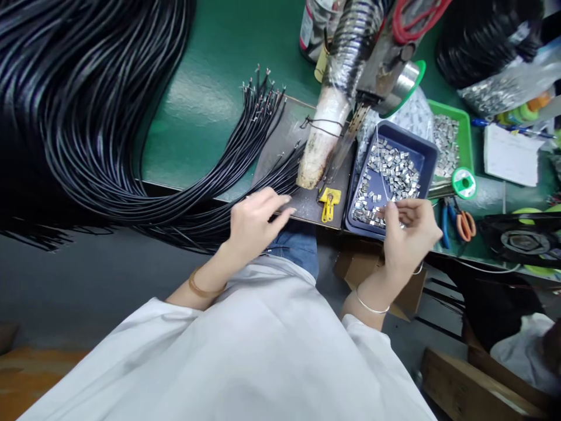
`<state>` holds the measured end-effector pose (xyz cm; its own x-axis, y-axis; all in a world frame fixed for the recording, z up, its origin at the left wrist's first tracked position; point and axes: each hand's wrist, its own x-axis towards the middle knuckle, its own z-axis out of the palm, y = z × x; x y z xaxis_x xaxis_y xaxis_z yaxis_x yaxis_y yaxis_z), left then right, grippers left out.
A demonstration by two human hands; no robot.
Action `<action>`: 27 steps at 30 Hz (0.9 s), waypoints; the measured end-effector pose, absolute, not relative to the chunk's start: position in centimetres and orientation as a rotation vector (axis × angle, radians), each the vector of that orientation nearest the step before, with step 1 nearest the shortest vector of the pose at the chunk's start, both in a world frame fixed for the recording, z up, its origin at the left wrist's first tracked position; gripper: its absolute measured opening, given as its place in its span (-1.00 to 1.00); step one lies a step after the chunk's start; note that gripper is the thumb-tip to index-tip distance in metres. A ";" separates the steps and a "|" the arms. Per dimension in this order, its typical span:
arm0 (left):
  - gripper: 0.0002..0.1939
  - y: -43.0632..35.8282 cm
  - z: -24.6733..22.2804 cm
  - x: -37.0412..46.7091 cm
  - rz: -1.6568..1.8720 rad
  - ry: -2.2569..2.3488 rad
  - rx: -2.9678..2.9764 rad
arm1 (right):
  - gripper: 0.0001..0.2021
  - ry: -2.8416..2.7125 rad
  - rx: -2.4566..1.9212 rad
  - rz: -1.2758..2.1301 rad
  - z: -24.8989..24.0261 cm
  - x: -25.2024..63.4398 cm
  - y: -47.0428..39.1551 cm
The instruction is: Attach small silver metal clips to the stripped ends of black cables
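My left hand [258, 222] is at the bench's front edge, thumb and fingers apart, beside the ends of a bundle of black cables [210, 181]. I see nothing held in it. Over the front of a dark blue tray [427, 155], my right hand [407, 234] has thumb and index finger pinched together. What sits in that pinch is too small to make out. Small metal connectors [397, 169] lie in the tray. A thin solder wire runs down from a spool [405, 82] to near my right fingertips. A yellow clip-like piece [329, 204] is mounted between my hands.
A wrapped flexible duct [326, 128] hangs over the grey work board [276, 140]. Right of the tray are a green tray [464, 137], pliers [464, 225], a notepad [511, 155] and a black fan [526, 240]. Another person sits at lower right.
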<state>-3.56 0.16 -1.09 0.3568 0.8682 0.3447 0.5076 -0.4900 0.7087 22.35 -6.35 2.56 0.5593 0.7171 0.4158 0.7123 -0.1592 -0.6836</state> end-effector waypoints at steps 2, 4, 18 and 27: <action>-0.80 1.2 -1.5 -3.7 0.974 1.363 2.275 | -0.87 -1.245 -2.023 -0.016 1.8 23.6 -5.7; -0.82 2.3 -1.9 -3.5 0.964 1.446 2.334 | -0.88 -1.329 -2.111 -0.024 1.4 24.5 -4.8; -0.69 2.9 0.0 -3.8 1.088 0.623 0.836 | -0.83 -1.119 -1.796 -0.089 2.0 21.9 -5.5; -0.70 0.3 -0.5 -0.7 0.731 0.619 0.861 | -0.84 -1.257 -1.509 0.346 1.9 15.2 -6.8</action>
